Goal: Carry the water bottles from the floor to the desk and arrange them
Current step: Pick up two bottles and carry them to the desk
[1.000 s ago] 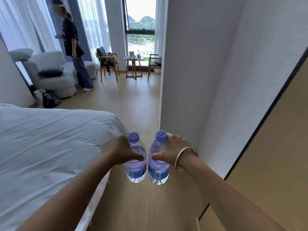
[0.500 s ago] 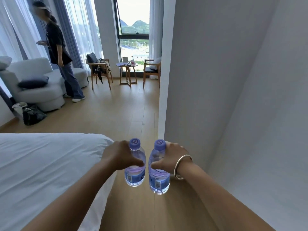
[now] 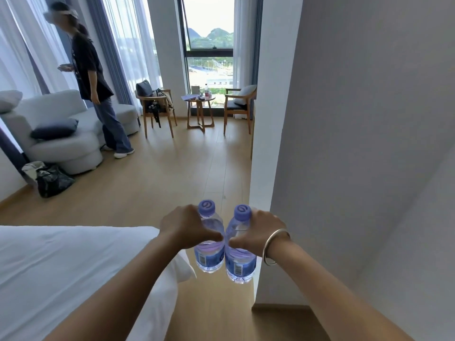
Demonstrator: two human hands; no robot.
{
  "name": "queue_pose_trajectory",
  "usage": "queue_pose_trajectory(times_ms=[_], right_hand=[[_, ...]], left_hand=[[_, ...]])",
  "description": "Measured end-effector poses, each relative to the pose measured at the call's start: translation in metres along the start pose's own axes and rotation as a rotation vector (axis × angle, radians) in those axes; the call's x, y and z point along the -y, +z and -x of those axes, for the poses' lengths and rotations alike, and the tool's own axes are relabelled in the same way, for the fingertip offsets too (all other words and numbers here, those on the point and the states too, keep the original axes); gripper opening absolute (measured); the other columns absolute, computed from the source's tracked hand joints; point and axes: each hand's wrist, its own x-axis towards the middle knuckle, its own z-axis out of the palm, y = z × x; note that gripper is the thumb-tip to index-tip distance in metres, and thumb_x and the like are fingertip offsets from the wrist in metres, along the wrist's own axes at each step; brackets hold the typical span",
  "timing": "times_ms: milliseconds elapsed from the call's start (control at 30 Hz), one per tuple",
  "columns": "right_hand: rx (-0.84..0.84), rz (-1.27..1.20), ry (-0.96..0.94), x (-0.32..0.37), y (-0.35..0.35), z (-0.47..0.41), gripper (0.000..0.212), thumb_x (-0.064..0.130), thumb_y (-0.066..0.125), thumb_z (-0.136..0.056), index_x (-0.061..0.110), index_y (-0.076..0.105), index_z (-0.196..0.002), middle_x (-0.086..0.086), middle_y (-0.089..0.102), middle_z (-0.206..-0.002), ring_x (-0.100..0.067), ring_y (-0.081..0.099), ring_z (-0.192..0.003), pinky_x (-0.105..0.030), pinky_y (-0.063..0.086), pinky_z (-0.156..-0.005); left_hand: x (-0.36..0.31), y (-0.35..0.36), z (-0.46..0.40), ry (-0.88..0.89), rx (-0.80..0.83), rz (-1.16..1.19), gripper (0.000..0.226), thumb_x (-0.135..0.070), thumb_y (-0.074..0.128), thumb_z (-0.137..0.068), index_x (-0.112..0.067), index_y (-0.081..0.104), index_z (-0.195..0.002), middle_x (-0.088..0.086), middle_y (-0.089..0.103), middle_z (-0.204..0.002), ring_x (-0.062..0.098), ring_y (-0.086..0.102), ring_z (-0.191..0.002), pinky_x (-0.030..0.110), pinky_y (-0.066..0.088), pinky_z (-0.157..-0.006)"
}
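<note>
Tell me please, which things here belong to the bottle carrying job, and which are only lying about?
Job:
left water bottle, held by left hand
right water bottle, held by right hand

Lying about:
bed
white sofa
black bag
round side table
two wooden chairs

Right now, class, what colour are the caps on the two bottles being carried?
Light purple, on both the left bottle's cap and the right bottle's cap; the head view shows them.

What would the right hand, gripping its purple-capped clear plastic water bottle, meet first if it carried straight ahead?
Probably the white wall corner: the right hand with its bottle sits just before that edge. Depth is unclear; it might pass left over the wooden floor.
</note>
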Motion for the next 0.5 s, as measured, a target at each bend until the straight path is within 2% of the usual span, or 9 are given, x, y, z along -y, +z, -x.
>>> queue_pose_trajectory(times_ms=[100, 267, 400, 500], right_hand=[[0.001, 0.000, -0.016, -0.011, -0.004, -0.061, 0.037, 0.054, 0.062, -0.058, 0.028, 0.046, -0.077, 0.009, 0.051, -0.068, -0.017, 0.053, -0.065, -0.020, 0.033, -0.054], [-0.035, -0.006, -0.060, -0.023, -0.016, -0.155, 0.037, 0.052, 0.064, -0.060, 0.029, 0.035, -0.061, 0.015, 0.041, -0.057, -0.002, 0.039, -0.051, -0.016, 0.023, -0.046], [-0.022, -0.012, -0.057, -0.024, -0.015, -0.220, 0.037, 0.055, 0.063, -0.058, 0.027, 0.044, -0.074, 0.014, 0.040, -0.058, -0.014, 0.044, -0.055, -0.021, 0.028, -0.051], [-0.004, -0.047, -0.051, -0.024, -0.005, -0.263, 0.040, 0.059, 0.060, -0.054, 0.027, 0.049, -0.077, 0.013, 0.044, -0.059, -0.012, 0.046, -0.055, -0.021, 0.030, -0.051]], left_hand=[[0.003, 0.001, -0.053, -0.045, -0.035, -0.025, 0.054, -0.069, 0.068, -0.043, -0.020, 0.045, -0.047, -0.012, 0.045, -0.044, 0.001, 0.043, -0.043, 0.017, 0.026, -0.042], [0.012, -0.001, -0.136, -0.118, -0.042, -0.026, 0.053, -0.068, 0.066, -0.041, -0.020, 0.045, -0.049, -0.010, 0.045, -0.045, 0.001, 0.041, -0.042, 0.018, 0.025, -0.041], [0.020, -0.001, -0.186, -0.162, -0.046, -0.019, 0.052, -0.065, 0.069, -0.046, -0.022, 0.041, -0.051, -0.011, 0.044, -0.048, 0.002, 0.040, -0.045, 0.019, 0.025, -0.042], [0.031, 0.002, -0.223, -0.174, -0.023, -0.019, 0.049, -0.064, 0.067, -0.046, -0.022, 0.043, -0.054, -0.010, 0.048, -0.052, 0.004, 0.043, -0.047, 0.020, 0.027, -0.043]])
